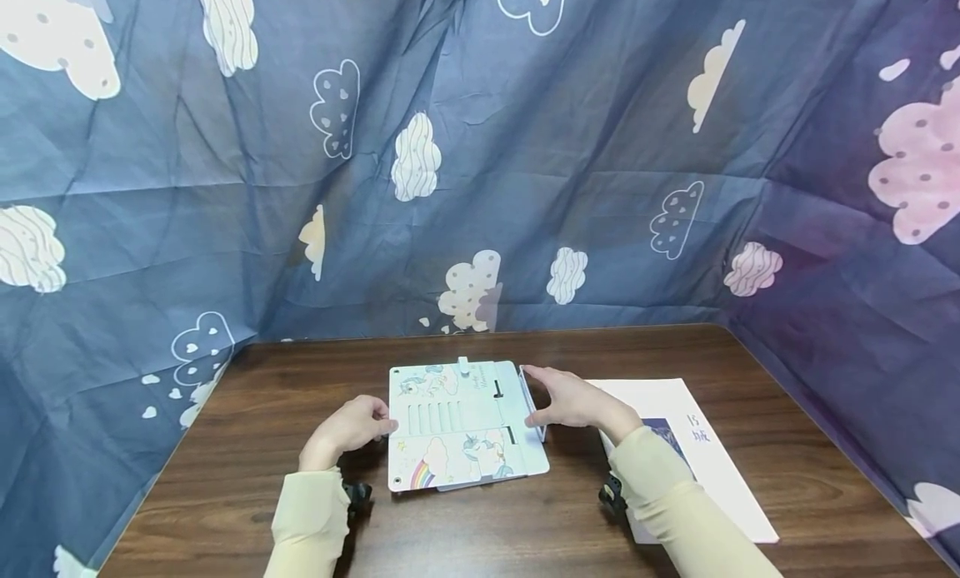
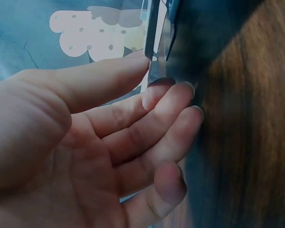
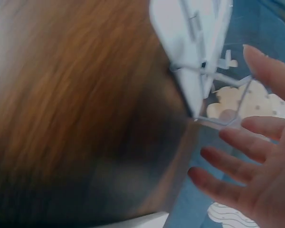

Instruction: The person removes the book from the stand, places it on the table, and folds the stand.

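A pale blue folding book stand (image 1: 442,424) with unicorn and rainbow prints is held above the brown table, its panel facing up. My left hand (image 1: 352,428) pinches its left edge, thumb on one face and fingers behind; in the left wrist view the thumb (image 2: 104,80) touches the panel edge. At the stand's right end, a thin wire bracket (image 3: 218,121) sticks out. My right hand (image 1: 573,399) is beside that bracket with fingers spread; in the right wrist view the fingers (image 3: 228,161) are straight and whether any touches the wire I cannot tell.
On the right of the table (image 1: 210,495) lies a white sheet (image 1: 720,470) with handwriting and a dark blue printed patch, partly under my right forearm. A blue cloud-print curtain (image 1: 480,186) hangs behind the table and along its right side.
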A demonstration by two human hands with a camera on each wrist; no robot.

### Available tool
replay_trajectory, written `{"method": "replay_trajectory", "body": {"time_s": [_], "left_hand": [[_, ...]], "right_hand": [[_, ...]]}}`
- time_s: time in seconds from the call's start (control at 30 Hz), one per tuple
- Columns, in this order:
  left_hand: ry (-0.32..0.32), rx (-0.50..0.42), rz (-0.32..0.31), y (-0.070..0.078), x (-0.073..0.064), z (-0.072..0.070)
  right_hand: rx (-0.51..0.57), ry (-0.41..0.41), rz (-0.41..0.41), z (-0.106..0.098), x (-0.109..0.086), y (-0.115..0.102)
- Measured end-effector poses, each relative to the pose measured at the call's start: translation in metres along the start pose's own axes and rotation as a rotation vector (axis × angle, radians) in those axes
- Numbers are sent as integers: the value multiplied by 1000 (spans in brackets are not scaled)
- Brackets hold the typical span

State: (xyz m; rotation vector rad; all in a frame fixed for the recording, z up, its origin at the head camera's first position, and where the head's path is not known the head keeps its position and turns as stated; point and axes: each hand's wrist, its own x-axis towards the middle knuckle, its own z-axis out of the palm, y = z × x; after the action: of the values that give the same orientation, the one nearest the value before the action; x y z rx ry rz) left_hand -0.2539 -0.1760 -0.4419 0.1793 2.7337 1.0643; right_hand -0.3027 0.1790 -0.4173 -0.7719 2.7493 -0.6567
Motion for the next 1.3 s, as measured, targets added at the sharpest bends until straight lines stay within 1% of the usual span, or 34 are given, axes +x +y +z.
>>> {"method": "replay_trajectory", "body": {"time_s": [0.13,0.3,0.43,0.53,0.7,0.8,0.9,1.0,1.1,1.2,1.3], "left_hand": [[-9,6,-3,-1,0,2],[-15,-1,-33,-2,1,4],[-18,34,-49,0,1,3],[-13,66,-54,0,1,4],[13,102,-42,3,0,4],[27,125,-53,3,0,4],[35,124,-77,4,2,4],[37,96,-95,4,3,5],[36,73,-76,4,4,5],[14,72,-51,5,4,6],[-14,80,-62,4,4,7]], "right_hand": [[12,-29,-1,3,4,6],[3,-58,-48,0,7,7],[14,-97,-93,-2,10,8],[31,-132,-106,-2,14,11],[32,-160,-102,-2,17,17],[34,-170,-90,-2,18,20],[71,-187,-79,-1,18,22],[125,-214,-74,-1,19,25],[188,-255,-54,-3,20,28],[255,-289,-23,-7,21,31],[293,-313,-3,-11,22,32]]}}
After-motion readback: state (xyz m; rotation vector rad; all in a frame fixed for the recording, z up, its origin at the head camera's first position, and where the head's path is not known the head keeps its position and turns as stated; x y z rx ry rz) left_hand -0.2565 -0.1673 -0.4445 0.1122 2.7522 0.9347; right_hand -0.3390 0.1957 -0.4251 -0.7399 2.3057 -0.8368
